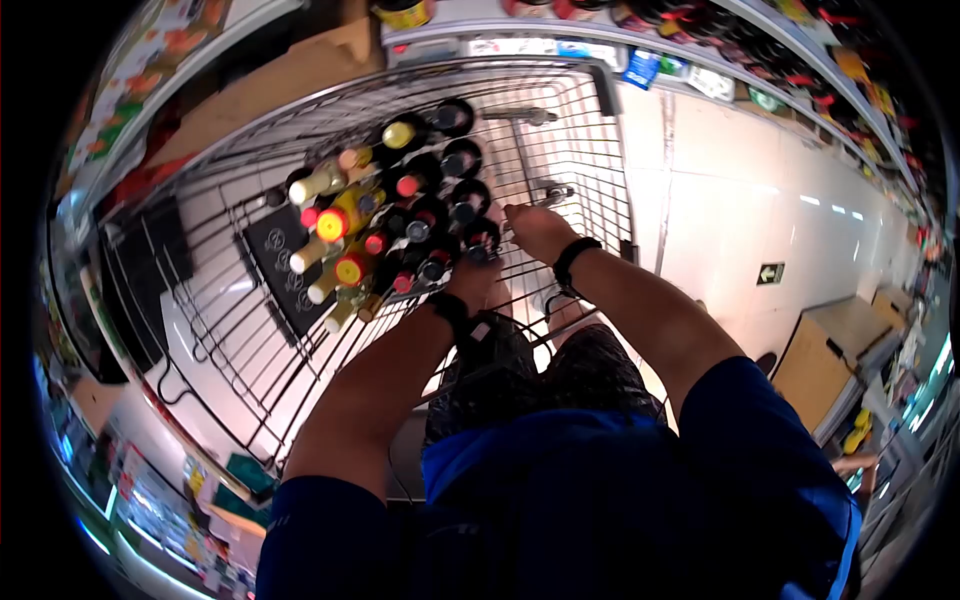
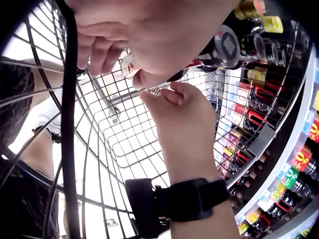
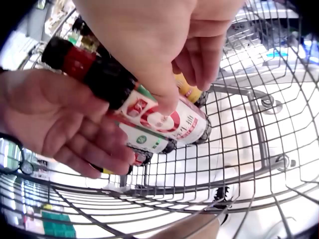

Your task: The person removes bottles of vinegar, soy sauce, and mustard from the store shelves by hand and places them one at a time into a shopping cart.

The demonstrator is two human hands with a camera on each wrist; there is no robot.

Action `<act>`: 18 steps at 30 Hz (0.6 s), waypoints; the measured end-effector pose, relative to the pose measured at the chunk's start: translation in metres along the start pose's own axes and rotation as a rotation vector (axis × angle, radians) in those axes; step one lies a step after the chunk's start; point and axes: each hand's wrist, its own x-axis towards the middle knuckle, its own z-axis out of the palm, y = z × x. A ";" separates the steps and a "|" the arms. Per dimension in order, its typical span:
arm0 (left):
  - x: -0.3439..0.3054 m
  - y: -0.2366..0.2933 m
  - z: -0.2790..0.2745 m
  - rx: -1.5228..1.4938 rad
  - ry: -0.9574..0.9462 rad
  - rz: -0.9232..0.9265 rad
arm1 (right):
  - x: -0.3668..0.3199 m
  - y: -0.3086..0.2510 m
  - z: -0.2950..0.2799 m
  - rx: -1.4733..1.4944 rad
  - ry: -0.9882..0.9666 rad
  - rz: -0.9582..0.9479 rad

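Several bottles stand close together in the wire shopping cart [image 1: 560, 75]. My right hand [image 1: 545, 235] is inside the cart beside their near right edge. In the right wrist view, a fingertip of it touches the white-and-red label of a dark-capped sauce bottle [image 3: 167, 118], while its other fingers hang loosely bent. My left hand [image 1: 478, 283] is low beside the same row of bottles. Its palm and relaxed fingers [image 3: 89, 144] show next to that sauce bottle in the right wrist view. In the left wrist view, the left hand [image 2: 149, 40] is above the right hand [image 2: 182, 117].
Light-capped bottles [image 1: 318, 185] and yellow-capped ones [image 1: 332, 224] fill the cart's left part. A black panel [image 1: 278, 258] lies on the wire beside them. Shelves of bottles [image 2: 299, 162] line the aisle. A cardboard box [image 1: 270, 90] sits beyond the cart, on tiled floor [image 1: 715, 200].
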 end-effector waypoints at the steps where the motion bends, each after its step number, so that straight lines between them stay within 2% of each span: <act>1: -0.002 0.007 -0.004 0.017 -0.116 -0.165 | -0.005 -0.002 -0.012 -0.032 0.017 0.015; 3: -0.048 0.072 0.008 0.600 -0.182 -0.063 | -0.030 -0.010 -0.038 0.104 0.133 0.028; 5: -0.084 0.110 0.019 0.852 -0.235 0.052 | -0.063 -0.023 -0.072 0.240 0.203 0.017; 7: -0.114 0.144 0.028 1.082 -0.360 0.066 | -0.100 -0.039 -0.103 0.329 0.283 0.073; 9: -0.138 0.155 0.032 1.379 -0.342 0.187 | -0.141 -0.052 -0.125 0.429 0.430 0.073; 10: -0.147 0.160 0.035 1.467 -0.350 0.270 | -0.160 -0.054 -0.132 0.439 0.503 0.052; 11: -0.161 0.160 0.037 1.556 -0.317 0.446 | -0.179 -0.058 -0.137 0.453 0.569 0.027; 14: -0.194 0.160 0.047 1.632 -0.343 0.628 | -0.239 -0.062 -0.140 0.554 0.638 0.049; 15: -0.213 0.165 0.061 1.656 -0.350 0.549 | -0.257 -0.060 -0.140 0.540 0.650 0.048; 18: -0.258 0.151 0.097 1.682 -0.377 0.507 | -0.315 -0.054 -0.128 0.555 0.706 0.022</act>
